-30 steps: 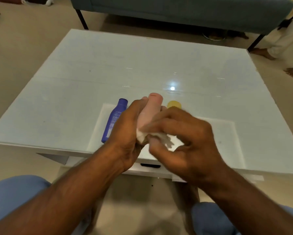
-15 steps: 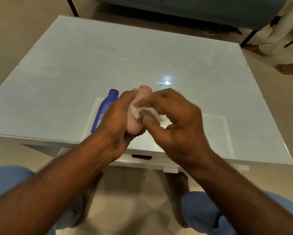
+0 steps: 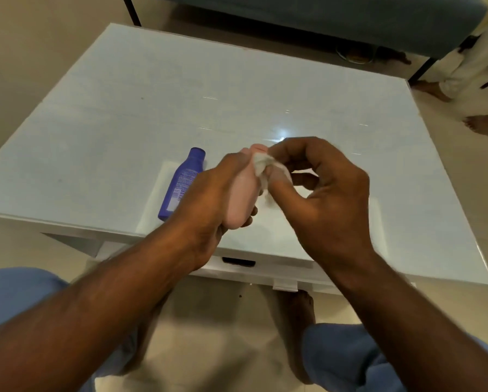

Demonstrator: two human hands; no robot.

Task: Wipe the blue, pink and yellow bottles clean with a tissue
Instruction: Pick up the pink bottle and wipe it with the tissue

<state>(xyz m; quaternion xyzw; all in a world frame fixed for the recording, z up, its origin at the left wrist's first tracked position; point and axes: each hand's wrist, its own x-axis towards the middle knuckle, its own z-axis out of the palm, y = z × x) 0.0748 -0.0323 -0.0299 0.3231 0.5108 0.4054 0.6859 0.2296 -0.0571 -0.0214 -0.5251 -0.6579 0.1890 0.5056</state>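
Sliding up from mid-body, the tissue point(image 3: 261, 165) pinched in the right hand point(image 3: 326, 193) now rubs the pink bottle point(image 3: 243, 198) near its cap; the left hand point(image 3: 209, 205) grips that bottle, so wiping continues.

I see the left hand point(image 3: 209, 199) gripping the pink bottle point(image 3: 241, 199), held above the near edge of the white table point(image 3: 265, 89). Right hand point(image 3: 322, 190) pinches a crumpled white tissue point(image 3: 261, 166) against the bottle's upper part, near the cap. Blue bottle point(image 3: 182, 182) lies flat on the table just left of the left hand, cap pointing away. Can't spot the yellow bottle. Another person's bare feet point(image 3: 483, 124) stand on the floor far right.
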